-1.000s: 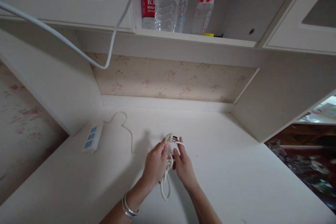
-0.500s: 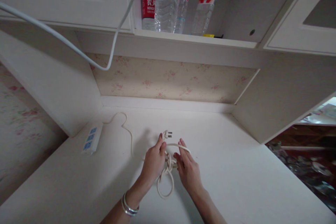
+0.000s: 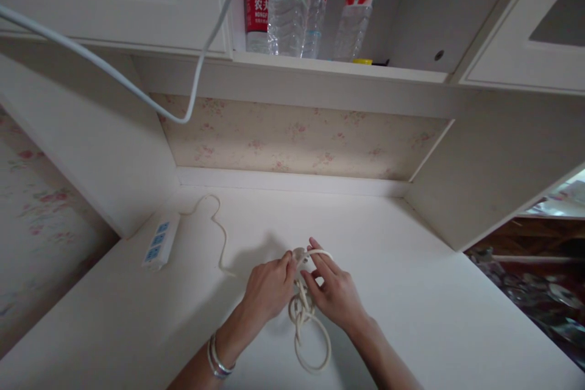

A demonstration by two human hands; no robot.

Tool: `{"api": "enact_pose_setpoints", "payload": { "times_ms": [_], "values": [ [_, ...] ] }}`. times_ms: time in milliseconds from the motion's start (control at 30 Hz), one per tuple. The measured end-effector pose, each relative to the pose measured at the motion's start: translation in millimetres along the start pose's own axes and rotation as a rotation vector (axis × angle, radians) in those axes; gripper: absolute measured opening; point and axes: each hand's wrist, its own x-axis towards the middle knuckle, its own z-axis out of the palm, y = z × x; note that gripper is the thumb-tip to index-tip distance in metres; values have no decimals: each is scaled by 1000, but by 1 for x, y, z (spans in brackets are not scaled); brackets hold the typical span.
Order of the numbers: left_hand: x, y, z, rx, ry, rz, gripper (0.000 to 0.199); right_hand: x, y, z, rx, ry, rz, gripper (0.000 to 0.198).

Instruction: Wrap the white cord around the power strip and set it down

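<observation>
My left hand [image 3: 272, 283], with bracelets on its wrist, pinches the off-white power cord just beside its plug [image 3: 299, 253]. The plug's prongs tilt toward my right hand [image 3: 337, 291]. A strand of the cord runs across the fingers of that hand, and its thumb curves in close to the plug. Below both hands the knotted power cord [image 3: 301, 314] dangles, with one large loose loop at the bottom. To the left, a white power strip [image 3: 162, 241] with blue-marked sockets lies on the white desk [image 3: 388, 317].
A thick white cable [image 3: 137, 92] hangs across the upper left. Plastic bottles [image 3: 290, 6] stand in the open cabinet above. White side panels [image 3: 493, 158] flank the desk, and floral wallpaper [image 3: 292, 134] covers the back.
My left hand has turned and moved right, bringing the plug down next to my right fingers. The knotted cord and its loop have shifted right and lower.
</observation>
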Motion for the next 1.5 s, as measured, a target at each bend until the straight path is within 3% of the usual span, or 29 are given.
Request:
{"api": "enact_pose_setpoints", "payload": {
  "times_ms": [200, 400, 467, 567, 633, 833, 967, 1100, 1200, 1333, 1500],
  "values": [
    [-3, -3, -7, 65, -2, 113, 32, 7, 1, -6, 122, -70, 27, 42],
    [-3, -7, -3, 134, 12, 225, 34, 17, 1, -8, 252, -136, 27, 29],
    [-3, -8, 0, 163, 23, 254, 35, 19, 6, -9, 356, -232, 122, 24],
    [-3, -12, 5, 200, 47, 322, 32, 21, 18, -13, 544, -460, 366, 37],
    [-3, -15, 9, 215, 72, 372, 30, 23, 22, -17, 569, -570, 444, 43],
    [0, -20, 15, 217, 146, 464, 25, 35, 13, -28, 524, -641, 136, 31],
    [0, -21, 14, 216, 151, 487, 25, 42, 8, -33, 431, -771, 174, 31],
    [0, -30, 17, 206, 141, 463, 25, 43, 10, -31, 337, -746, 220, 28],
    [6, -44, 18, 223, 146, 472, 30, 40, 15, -36, 422, -714, 325, 22],
    [24, -63, 14, 286, 217, 477, 38, 32, 28, -56, 456, -662, 505, 22],
    [44, -82, 15, 369, 275, 527, 44, 21, 41, -84, 433, -639, 565, 22]
  ]
}}
